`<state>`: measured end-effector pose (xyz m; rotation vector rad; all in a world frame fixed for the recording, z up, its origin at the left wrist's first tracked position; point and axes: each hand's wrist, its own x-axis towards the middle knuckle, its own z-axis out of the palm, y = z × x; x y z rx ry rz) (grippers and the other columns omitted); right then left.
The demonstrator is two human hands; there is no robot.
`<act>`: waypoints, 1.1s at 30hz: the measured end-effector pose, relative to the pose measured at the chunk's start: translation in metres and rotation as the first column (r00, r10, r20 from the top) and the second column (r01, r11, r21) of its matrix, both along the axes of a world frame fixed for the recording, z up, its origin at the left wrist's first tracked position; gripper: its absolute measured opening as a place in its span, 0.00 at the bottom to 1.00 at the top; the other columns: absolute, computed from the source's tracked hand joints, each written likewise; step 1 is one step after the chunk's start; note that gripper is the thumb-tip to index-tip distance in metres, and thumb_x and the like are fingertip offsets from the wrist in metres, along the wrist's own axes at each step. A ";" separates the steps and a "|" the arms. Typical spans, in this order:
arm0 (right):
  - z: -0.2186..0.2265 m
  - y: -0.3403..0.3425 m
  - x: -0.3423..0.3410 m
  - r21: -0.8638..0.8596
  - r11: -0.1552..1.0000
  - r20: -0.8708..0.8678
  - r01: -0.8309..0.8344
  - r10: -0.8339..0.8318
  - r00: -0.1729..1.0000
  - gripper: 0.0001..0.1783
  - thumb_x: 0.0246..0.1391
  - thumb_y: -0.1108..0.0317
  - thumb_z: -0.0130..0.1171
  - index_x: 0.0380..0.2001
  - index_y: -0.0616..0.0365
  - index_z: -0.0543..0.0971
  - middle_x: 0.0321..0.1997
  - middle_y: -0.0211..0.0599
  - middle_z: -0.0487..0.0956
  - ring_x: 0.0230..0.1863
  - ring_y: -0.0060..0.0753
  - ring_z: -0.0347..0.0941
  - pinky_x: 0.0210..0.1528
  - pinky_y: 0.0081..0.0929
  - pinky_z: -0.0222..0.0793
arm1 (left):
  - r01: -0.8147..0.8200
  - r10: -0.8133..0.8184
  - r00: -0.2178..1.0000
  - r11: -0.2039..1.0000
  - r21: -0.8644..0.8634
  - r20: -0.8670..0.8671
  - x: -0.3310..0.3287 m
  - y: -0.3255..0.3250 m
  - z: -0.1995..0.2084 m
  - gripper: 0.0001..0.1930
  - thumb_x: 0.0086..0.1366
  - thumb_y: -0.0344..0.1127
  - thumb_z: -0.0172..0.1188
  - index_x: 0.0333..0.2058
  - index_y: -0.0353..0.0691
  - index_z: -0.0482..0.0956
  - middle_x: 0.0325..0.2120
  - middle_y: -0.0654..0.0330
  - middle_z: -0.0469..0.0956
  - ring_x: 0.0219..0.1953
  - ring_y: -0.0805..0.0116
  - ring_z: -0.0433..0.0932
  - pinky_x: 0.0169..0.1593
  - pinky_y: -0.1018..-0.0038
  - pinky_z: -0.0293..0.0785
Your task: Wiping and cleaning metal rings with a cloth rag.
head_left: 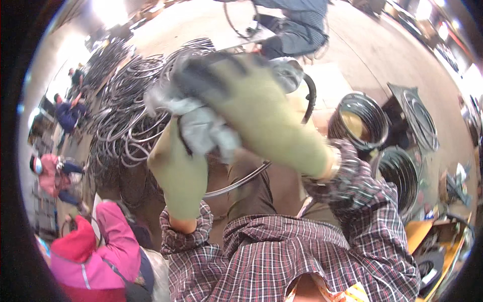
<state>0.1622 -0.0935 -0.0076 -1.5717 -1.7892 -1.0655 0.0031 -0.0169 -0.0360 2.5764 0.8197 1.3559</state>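
My right hand (pixel 226 83), in a yellow-green glove with dark fingers, reaches across to the left and is blurred by motion. Its fingers curl down over a crumpled grey-white cloth (pixel 204 126). Beneath it rises my left hand (pixel 178 161), in a matching glove; its fingers are hidden behind the cloth and the right hand. A thin wheel rim (pixel 241 182) curves under both arms, silvery at the near side and dark at the right. Whether the left hand grips the rim cannot be seen. Another grey bundle (pixel 288 75) shows beyond my right wrist.
Many loose rims lie in a large heap (pixel 131 105) at the left. Two stacks of rims (pixel 359 121) (pixel 400 176) stand at the right, near a dark panel (pixel 415 118). A person in pink (pixel 103 246) sits close at the lower left; another person (pixel 297 30) works ahead.
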 end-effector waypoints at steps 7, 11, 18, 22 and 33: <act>-0.070 -0.036 0.093 0.010 1.000 -0.954 0.023 0.003 0.300 0.11 0.49 0.72 0.59 0.38 0.58 0.79 0.33 0.34 0.80 0.36 0.29 0.78 0.39 0.30 0.74 | 0.124 -0.077 0.973 0.969 -0.212 0.216 -0.014 -0.002 -0.016 0.09 0.64 0.28 0.61 0.43 0.36 0.77 0.27 0.49 0.77 0.27 0.59 0.78 0.36 0.72 0.73; -0.124 -0.030 0.139 0.205 0.977 -0.836 0.051 0.147 0.529 0.15 0.52 0.79 0.57 0.46 0.65 0.74 0.37 0.46 0.80 0.32 0.33 0.81 0.25 0.25 0.76 | 0.065 -0.053 0.995 0.987 -0.150 0.083 0.001 -0.007 0.003 0.09 0.64 0.29 0.60 0.43 0.37 0.76 0.28 0.46 0.77 0.27 0.52 0.79 0.34 0.68 0.73; -0.040 0.016 0.051 0.175 0.980 -0.104 0.096 -0.078 0.991 0.17 0.42 0.64 0.60 0.40 0.46 0.80 0.38 0.35 0.75 0.43 0.39 0.73 0.43 0.37 0.72 | 0.199 -0.196 0.979 0.979 0.047 -0.063 0.020 0.005 -0.008 0.11 0.64 0.32 0.59 0.45 0.39 0.74 0.30 0.47 0.77 0.31 0.43 0.78 0.34 0.59 0.73; -0.063 -0.022 0.101 0.228 0.953 -0.398 0.198 -0.094 0.912 0.30 0.31 0.64 0.70 0.43 0.58 0.74 0.38 0.45 0.74 0.40 0.56 0.72 0.41 0.43 0.70 | 0.235 -0.234 0.968 0.972 -0.007 -0.091 0.027 -0.012 0.006 0.10 0.65 0.32 0.58 0.45 0.40 0.74 0.29 0.46 0.77 0.31 0.42 0.78 0.33 0.58 0.73; -0.050 0.004 0.041 0.103 0.975 -0.121 0.196 -0.183 0.976 0.27 0.40 0.66 0.66 0.49 0.55 0.77 0.49 0.44 0.73 0.51 0.51 0.70 0.53 0.47 0.68 | 0.152 -0.129 0.984 0.967 0.202 -0.122 0.046 -0.001 -0.005 0.12 0.66 0.36 0.57 0.46 0.40 0.73 0.31 0.44 0.78 0.33 0.41 0.79 0.35 0.53 0.72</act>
